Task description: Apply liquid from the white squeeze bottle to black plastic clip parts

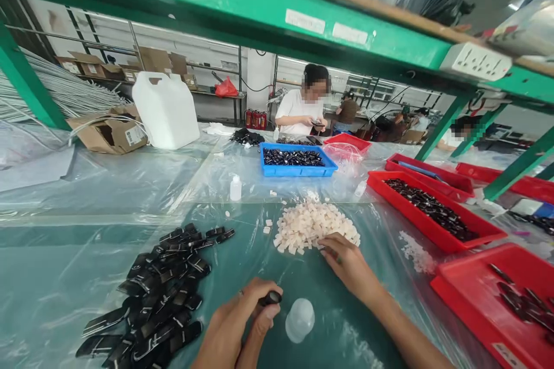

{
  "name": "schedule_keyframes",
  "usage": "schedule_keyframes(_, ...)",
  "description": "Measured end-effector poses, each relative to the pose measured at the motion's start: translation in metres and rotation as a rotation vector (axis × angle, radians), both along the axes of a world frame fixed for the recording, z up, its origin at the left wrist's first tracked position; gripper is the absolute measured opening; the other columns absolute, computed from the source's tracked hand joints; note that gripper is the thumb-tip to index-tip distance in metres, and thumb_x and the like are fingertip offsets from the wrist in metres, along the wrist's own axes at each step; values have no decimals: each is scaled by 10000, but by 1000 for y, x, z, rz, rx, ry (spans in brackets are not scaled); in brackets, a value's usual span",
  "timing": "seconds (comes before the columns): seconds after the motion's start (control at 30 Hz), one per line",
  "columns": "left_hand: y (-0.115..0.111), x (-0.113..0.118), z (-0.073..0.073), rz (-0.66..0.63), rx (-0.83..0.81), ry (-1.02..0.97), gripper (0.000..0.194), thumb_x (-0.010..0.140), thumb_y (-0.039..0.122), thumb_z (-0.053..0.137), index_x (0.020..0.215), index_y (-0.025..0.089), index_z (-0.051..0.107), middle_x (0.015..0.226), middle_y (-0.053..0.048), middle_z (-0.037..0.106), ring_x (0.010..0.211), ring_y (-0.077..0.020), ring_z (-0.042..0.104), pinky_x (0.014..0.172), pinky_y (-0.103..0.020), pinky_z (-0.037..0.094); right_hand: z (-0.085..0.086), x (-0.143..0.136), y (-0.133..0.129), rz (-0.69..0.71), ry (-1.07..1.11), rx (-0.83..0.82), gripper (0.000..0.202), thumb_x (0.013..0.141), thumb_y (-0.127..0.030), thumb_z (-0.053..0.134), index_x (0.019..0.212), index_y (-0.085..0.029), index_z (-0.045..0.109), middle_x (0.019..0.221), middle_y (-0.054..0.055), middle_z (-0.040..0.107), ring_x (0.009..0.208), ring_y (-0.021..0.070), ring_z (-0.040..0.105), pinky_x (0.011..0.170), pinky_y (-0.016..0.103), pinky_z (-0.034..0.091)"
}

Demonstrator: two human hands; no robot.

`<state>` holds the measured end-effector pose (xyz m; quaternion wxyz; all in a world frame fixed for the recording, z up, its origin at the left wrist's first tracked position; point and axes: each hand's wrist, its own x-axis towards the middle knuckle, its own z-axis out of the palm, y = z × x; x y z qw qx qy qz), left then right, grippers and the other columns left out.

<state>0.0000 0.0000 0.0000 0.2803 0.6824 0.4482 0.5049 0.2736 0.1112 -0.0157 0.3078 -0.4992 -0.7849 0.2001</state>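
On the plastic-covered bench (86, 253), left hand (236, 323) fingers pinch a glossy black piece (270, 298); right hand (348, 265) fingers spread over pale blocks (311, 225).

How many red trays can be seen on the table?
5. One far red tray beside the blue tray; two at the right middle; one further right; one nearest, bottom right. More may be hidden.

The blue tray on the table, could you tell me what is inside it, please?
The blue tray holds a layer of small glossy black parts. Its floor is covered by them, so anything beneath cannot be seen.
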Motion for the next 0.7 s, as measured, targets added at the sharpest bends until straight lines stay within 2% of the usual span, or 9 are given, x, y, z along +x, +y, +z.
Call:
schedule_keyframes(0.13, -2, 0, 5, -8, -35, 21, 221, 1079, 372, 452, 1114, 311, 661, 823, -4, 735, 631, -164, 697, 598, -239, 536, -19, -1, 11, -120, -114, 80, 221, 1047, -375, 607, 1138, -179, 652, 1124, 61, 665, 922, 186, 661, 835, 382, 587)
schedule_keyframes(0.33, -1, -8, 13, -57, -67, 17, 251, 1060, 439, 463, 1041, 302, 674, 730, 10, 658, 593, -172, 614, 529, -233, 449, -22, -6, 14, -126, -208, 71, 186, 1042, -366, 617, 1039, -188, 671, 1052, 45, 683, 869, 165, 662, 799, 344, 591)
schedule_keyframes(0.53, -6, -10, 16, -60, -80, 30, 266, 1071, 432, 432, 1083, 291, 657, 850, -7, 693, 667, -176, 611, 632, -259, 444, -10, -4, -2, -63, -72, -2, 211, 1039, -390, 624, 1017, -188, 679, 976, 31, 699, 837, 161, 674, 804, 350, 597)
schedule_keyframes(0.7, -11, -8, 18, -110, -62, 9, 280, 1080, 441, 402, 1079, 293, 640, 816, 14, 641, 665, -164, 587, 603, -242, 428, 20, -5, -31, 20, 162, -4, 280, 1037, -427, 625, 1064, -153, 677, 1055, 54, 704, 922, 189, 703, 840, 391, 609)
